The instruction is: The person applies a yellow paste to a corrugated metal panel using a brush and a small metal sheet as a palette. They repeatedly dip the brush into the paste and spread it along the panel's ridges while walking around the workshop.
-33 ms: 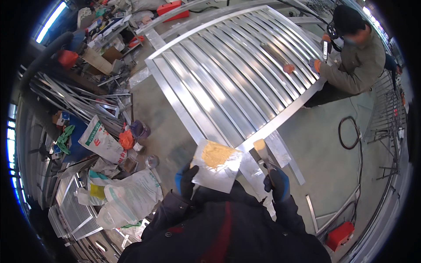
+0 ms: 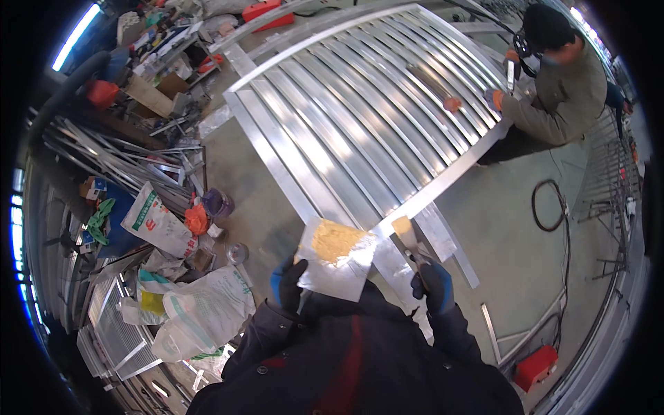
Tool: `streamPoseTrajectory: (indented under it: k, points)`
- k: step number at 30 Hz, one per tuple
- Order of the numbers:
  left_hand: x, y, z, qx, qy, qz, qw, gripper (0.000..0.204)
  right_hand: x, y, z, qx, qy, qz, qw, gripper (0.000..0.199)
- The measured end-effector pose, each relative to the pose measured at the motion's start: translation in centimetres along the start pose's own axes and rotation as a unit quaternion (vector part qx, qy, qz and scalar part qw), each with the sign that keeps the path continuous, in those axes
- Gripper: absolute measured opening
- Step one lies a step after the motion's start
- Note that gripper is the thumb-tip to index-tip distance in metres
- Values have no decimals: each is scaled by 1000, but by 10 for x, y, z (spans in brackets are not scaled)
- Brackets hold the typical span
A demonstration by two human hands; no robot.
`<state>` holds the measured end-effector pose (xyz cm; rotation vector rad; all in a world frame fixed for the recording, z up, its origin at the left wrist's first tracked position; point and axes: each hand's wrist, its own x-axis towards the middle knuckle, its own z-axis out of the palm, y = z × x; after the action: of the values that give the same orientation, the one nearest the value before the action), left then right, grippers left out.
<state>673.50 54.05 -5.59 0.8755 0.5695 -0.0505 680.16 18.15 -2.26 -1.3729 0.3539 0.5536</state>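
Cold, even daylight fills the room, bright enough to read most of it. A strip light glows blue-white at the upper left of the frame. The metal gate throws back pale glare along its ribs, strongest near its lower edge. Shadows are soft and short. The fisheye bends every straight edge toward the rim, where the view darkens to black. Clutter at the left edge is smeared and dim.

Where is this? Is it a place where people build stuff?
It looks like a metal workshop. A big metal gate lies flat on the floor, loose metal bars are heaped to one side, and another person kneels working on the gate.
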Motion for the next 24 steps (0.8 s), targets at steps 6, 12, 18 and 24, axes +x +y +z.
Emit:
streamPoseTrajectory:
  k: [6, 12, 18, 24]
  points:
    - [47, 11, 21, 29, 1, 8, 1000, 54, 40, -29, -10, -48, 13, 1, 999, 38]
    - [101, 31, 39, 77, -49, 5, 996, 58, 64, -64, -16, -101, -11, 34, 994, 43]
    - [110, 46, 59, 166, -11, 30, 986, 54, 81, -77, -26, -137, -35, 30, 989, 36]
    - [117, 50, 66, 197, -11, 23, 980, 53, 107, -72, -29, -162, -60, 33, 984, 39]
